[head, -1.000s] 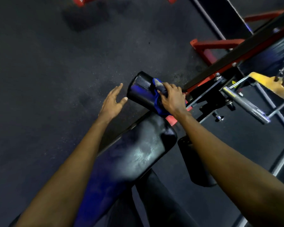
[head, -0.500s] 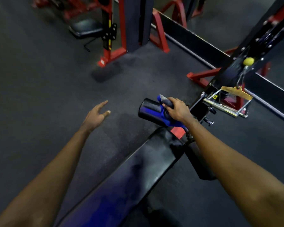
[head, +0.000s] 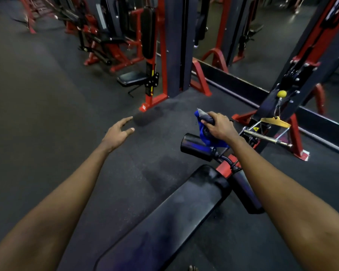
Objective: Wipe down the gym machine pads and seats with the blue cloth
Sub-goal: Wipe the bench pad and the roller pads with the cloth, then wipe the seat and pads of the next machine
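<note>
Gripping cloth (head: 203, 133), right hand (head: 220, 127) at roller pad's (head: 194, 146) inner end; open floor (head: 47, 114) leftward.

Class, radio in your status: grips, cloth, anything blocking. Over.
Left grip open, in the air. Right grip holds cloth over roller pad. No obstruction seen.

Open floor (head: 47, 133) left of bench pad (head: 174, 212), cable handle (head: 262, 136) crowding right, red frame (head: 155, 101) ahead
</note>
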### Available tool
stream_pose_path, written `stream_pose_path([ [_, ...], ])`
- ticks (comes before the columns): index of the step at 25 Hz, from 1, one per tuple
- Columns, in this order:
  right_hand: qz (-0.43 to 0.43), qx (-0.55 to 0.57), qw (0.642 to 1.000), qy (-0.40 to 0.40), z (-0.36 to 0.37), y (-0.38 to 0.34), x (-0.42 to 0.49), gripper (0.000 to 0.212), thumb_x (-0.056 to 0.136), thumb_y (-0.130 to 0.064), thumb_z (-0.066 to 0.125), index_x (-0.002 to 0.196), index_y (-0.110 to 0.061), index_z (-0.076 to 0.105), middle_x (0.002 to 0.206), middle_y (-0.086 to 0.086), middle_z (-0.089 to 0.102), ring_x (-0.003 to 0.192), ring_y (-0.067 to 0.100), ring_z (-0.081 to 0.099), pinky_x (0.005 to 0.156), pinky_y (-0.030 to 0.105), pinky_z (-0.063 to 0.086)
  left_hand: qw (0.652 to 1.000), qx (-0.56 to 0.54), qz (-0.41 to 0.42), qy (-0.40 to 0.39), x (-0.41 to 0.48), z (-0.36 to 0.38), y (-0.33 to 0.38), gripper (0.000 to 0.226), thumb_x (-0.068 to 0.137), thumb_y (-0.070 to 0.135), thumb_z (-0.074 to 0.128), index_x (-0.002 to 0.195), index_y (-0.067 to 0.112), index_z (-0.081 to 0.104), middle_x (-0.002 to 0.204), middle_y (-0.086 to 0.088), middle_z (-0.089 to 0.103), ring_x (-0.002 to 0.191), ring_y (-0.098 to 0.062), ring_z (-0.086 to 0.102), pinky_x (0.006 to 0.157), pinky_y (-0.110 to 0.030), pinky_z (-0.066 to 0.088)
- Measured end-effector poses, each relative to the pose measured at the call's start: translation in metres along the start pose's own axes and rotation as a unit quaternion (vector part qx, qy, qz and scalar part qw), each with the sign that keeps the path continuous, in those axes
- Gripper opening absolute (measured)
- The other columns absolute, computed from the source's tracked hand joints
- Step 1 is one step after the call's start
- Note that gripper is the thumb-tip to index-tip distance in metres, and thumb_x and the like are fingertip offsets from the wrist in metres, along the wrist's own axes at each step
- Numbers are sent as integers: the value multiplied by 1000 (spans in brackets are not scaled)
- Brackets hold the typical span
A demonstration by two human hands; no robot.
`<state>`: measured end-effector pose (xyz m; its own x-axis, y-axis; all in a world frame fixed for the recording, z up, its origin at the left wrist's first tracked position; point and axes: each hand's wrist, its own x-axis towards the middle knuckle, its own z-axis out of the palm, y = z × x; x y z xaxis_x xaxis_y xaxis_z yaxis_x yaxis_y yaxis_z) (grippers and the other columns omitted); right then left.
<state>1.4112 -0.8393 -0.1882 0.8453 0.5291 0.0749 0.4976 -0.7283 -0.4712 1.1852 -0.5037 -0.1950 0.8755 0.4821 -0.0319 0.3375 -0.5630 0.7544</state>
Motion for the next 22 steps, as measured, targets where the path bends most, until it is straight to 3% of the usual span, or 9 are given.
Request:
stream_pose_path([
  [14,1,55,994,96,12,-205,-75,31,92,-55,54,113,-33,60,109,3,71,105,32,63,89,50,51,995,14,97,29,-65,-206,-61,50,97,24,65,146,30,53,149,0,52,139,-14,45,106,-20,30],
  [22,-23,78,989,120,6,-282,-18,23,95,-50,57,111,-35,61,108,3,70,105,31,63,91,45,50,993,19,111,46,-17,-284,-74,50,96,27,65,143,36,54,148,4,53,139,-13,46,110,-23,31],
])
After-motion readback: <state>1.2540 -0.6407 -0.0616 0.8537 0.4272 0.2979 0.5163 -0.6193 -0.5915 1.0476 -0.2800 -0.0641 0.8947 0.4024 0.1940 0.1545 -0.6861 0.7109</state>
